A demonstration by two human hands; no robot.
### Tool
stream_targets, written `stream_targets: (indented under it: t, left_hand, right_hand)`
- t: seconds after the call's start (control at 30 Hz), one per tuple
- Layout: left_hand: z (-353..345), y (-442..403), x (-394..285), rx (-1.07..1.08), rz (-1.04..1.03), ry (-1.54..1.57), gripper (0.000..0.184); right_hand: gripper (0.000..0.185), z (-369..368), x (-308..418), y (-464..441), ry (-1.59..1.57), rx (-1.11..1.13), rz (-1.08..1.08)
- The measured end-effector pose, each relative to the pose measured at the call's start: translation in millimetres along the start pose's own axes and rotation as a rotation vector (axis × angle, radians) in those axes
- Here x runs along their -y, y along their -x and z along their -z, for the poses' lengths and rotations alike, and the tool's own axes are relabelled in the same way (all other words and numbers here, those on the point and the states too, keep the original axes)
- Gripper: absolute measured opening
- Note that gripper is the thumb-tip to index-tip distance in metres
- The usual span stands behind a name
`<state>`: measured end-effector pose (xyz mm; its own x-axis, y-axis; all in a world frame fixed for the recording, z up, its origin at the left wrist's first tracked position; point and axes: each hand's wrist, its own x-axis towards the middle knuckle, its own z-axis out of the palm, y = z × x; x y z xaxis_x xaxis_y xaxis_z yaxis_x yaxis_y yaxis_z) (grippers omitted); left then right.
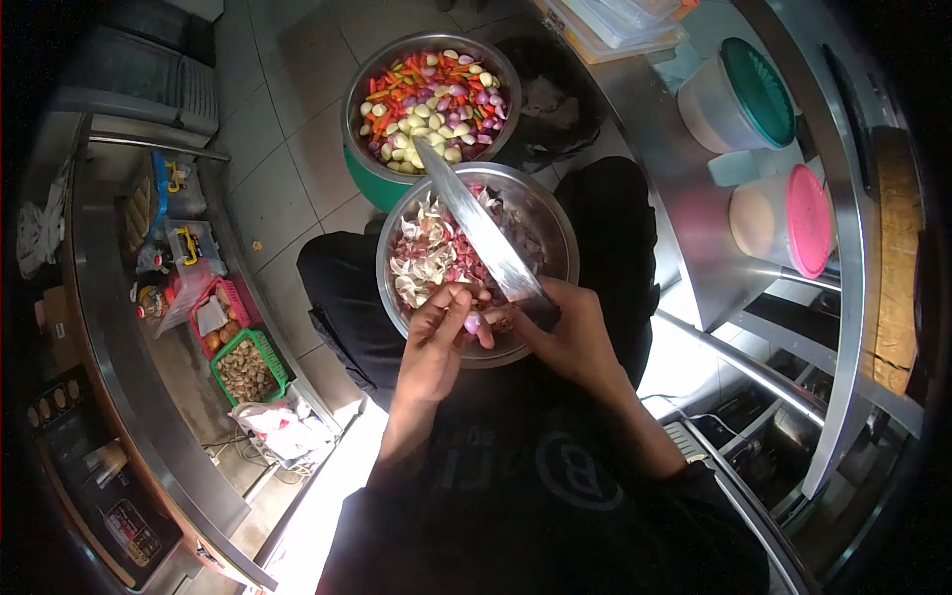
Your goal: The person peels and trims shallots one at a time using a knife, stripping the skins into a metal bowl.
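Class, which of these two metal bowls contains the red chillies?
The far bowl: its chillies lie among pale and purple bulbs. The near bowl, under the knife, shows pale, papery peelings instead.

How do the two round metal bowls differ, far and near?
The far silver metal bowl holds slim red chillies and pale, smooth bulbs; the near silver metal bowl holds papery whitish skins. The near bowl sits between black-clad legs; the far bowl stands farther out. Both are round and open.

Steel shelf [684, 213] | green-lidded tub [732, 99] | pink-lidded tub [781, 220] | seemingly plastic boxes [617, 30]
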<state>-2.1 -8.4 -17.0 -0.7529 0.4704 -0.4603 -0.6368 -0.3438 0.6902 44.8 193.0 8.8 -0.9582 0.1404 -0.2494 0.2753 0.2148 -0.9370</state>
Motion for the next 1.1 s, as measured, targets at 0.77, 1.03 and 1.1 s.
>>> stream_targets:
  t: [0.77, 1.03, 1.1]
  left_hand:
    - [0.5, -103.5, -38.5, -0.074, -0.530, -1.508, 0.017]
    - [32.1, -62.6, 31.8, 0.044, -0.365, -1.829, 0.023]
    - [36.1, -62.1, 36.6, 0.040, -0.372, -1.864, 0.024]
  right_hand:
    - [0.023, 9.2, -18.0, 5.2, 0.088, -0.200, -0.158]
    - [0.025, 0.9, -33.8, 1.6, 0.101, -0.206, -0.041]
    - [0.025, 1.4, -31.7, 1.2, 0.136, -0.208, -0.037]
